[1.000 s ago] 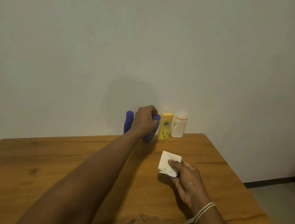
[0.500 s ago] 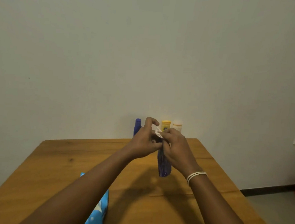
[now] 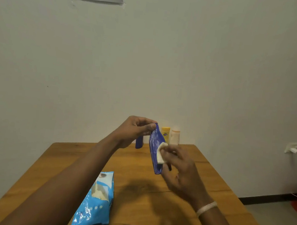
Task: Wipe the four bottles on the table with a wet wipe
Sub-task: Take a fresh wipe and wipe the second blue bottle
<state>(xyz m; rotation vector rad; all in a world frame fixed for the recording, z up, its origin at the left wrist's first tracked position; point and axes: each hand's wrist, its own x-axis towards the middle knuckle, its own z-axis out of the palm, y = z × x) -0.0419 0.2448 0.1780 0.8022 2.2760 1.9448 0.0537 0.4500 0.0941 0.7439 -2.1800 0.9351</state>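
Observation:
My left hand pinches the top of a blue bottle and holds it tilted above the wooden table. My right hand presses a folded white wet wipe against the bottle's right side near its middle. A second blue bottle stands at the table's far edge, partly hidden behind my left hand. To its right stand a yellow bottle and a white bottle with a pale orange cap, both against the wall.
A light blue wipes packet, its flap open, lies on the near left of the table. A wall socket with a plugged charger is at the right. The table's right edge drops to a grey floor.
The wipe has slid from the bottle's top down to its middle. My left hand keeps hold of the cap end. The view has tilted so the wipes packet shows fully.

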